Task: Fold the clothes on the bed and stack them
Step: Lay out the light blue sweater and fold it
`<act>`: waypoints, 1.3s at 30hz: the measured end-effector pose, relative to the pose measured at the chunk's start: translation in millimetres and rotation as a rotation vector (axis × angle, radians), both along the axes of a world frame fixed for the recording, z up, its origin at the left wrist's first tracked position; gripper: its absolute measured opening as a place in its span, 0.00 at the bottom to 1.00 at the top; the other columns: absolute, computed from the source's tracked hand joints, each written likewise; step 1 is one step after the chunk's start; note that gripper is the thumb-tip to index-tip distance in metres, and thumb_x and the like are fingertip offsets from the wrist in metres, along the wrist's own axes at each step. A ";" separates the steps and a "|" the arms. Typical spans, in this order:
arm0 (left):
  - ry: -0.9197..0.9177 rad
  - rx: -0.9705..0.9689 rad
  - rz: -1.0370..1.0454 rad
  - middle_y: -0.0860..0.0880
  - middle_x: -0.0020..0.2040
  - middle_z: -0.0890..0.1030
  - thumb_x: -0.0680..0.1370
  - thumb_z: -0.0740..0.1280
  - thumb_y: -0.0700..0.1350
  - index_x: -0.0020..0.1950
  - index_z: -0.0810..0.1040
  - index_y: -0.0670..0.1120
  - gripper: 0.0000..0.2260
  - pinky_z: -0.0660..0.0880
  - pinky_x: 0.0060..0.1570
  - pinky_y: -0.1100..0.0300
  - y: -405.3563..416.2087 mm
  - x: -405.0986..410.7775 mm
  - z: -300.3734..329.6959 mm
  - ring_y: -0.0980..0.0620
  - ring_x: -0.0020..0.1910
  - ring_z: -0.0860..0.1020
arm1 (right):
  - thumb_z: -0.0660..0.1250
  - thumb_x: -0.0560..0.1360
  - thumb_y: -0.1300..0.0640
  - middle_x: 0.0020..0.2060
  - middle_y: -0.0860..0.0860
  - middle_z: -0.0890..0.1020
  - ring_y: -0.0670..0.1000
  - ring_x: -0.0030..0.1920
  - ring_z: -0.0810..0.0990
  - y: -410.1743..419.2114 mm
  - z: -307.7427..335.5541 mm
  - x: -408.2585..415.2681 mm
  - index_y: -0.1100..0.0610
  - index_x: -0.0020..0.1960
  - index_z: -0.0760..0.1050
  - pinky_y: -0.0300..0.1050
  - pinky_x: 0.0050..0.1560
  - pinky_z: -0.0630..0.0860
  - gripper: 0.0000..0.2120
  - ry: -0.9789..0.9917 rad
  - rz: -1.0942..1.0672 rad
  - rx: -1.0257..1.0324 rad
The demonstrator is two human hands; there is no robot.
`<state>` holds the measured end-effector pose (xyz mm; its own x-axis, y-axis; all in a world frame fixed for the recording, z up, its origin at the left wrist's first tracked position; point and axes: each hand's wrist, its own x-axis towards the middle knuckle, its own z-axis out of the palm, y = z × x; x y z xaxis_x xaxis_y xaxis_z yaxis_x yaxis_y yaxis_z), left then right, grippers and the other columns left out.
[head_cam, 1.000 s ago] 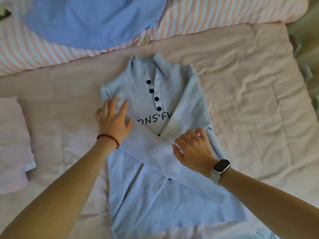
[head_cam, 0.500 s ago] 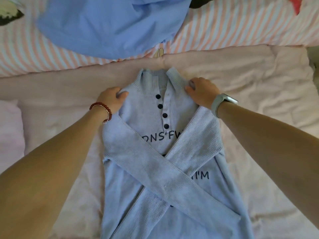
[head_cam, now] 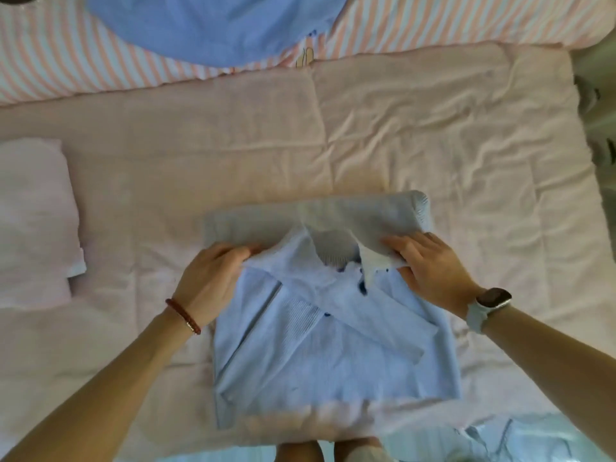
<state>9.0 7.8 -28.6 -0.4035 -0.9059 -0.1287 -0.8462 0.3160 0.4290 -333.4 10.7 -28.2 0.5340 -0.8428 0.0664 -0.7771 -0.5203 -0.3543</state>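
Note:
A pale blue knit sweater (head_cam: 333, 345) lies on the pink bed sheet (head_cam: 433, 145), its sleeves crossed over the front. Its collar end is doubled over toward me, so the back of the top part faces up as a band across the far edge. My left hand (head_cam: 213, 281) grips the folded-over shoulder on the left side. My right hand (head_cam: 430, 265) grips the matching shoulder on the right, next to the collar and the dark buttons. A watch sits on my right wrist and a red bead bracelet on my left.
A darker blue garment (head_cam: 213, 25) lies on the pink-striped quilt (head_cam: 66, 61) at the far side. A folded pale pink item (head_cam: 33, 221) rests at the left. More light blue cloth (head_cam: 520, 438) shows at the lower right, near the bed's edge.
Both hands took the sweater by its shoulders and pulled the top part down toward me, folding it over the crossed sleeves. The printed lettering is now covered.

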 end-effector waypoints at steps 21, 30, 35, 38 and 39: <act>-0.408 -0.006 -0.254 0.42 0.71 0.66 0.64 0.68 0.66 0.69 0.70 0.54 0.36 0.55 0.59 0.27 96.7 -51.9 -27.4 0.35 0.69 0.65 | 0.64 0.69 0.39 0.70 0.55 0.68 0.62 0.69 0.66 91.3 -17.5 31.3 0.44 0.68 0.69 0.73 0.61 0.62 0.29 0.569 0.271 0.084; -0.624 0.334 -0.147 0.48 0.75 0.34 0.61 0.58 0.77 0.72 0.33 0.62 0.49 0.40 0.61 0.28 89.5 -25.3 -57.8 0.37 0.73 0.37 | 0.62 0.71 0.35 0.74 0.53 0.58 0.62 0.72 0.60 69.2 -19.9 19.3 0.43 0.72 0.61 0.72 0.63 0.59 0.32 0.681 0.247 0.339; -0.409 -0.076 -0.131 0.39 0.67 0.71 0.70 0.58 0.58 0.65 0.75 0.49 0.26 0.69 0.55 0.32 55.3 -30.7 -29.7 0.36 0.64 0.72 | 0.57 0.76 0.49 0.65 0.57 0.74 0.58 0.64 0.73 41.3 -11.7 21.2 0.54 0.66 0.72 0.66 0.61 0.69 0.22 0.502 0.147 -0.073; -0.444 -0.065 -0.071 0.39 0.69 0.69 0.72 0.53 0.59 0.69 0.70 0.48 0.28 0.64 0.58 0.31 25.4 -38.5 -27.2 0.34 0.66 0.68 | 0.58 0.75 0.43 0.71 0.56 0.66 0.60 0.70 0.65 22.4 -14.5 34.5 0.50 0.71 0.64 0.70 0.63 0.63 0.26 0.627 0.123 0.038; -0.465 -0.006 -0.062 0.40 0.71 0.66 0.73 0.50 0.60 0.71 0.67 0.49 0.29 0.61 0.60 0.31 19.2 -40.2 -29.8 0.34 0.68 0.65 | 0.56 0.76 0.42 0.73 0.55 0.63 0.61 0.71 0.62 17.8 -18.1 36.6 0.48 0.73 0.61 0.71 0.65 0.60 0.27 0.678 0.113 0.099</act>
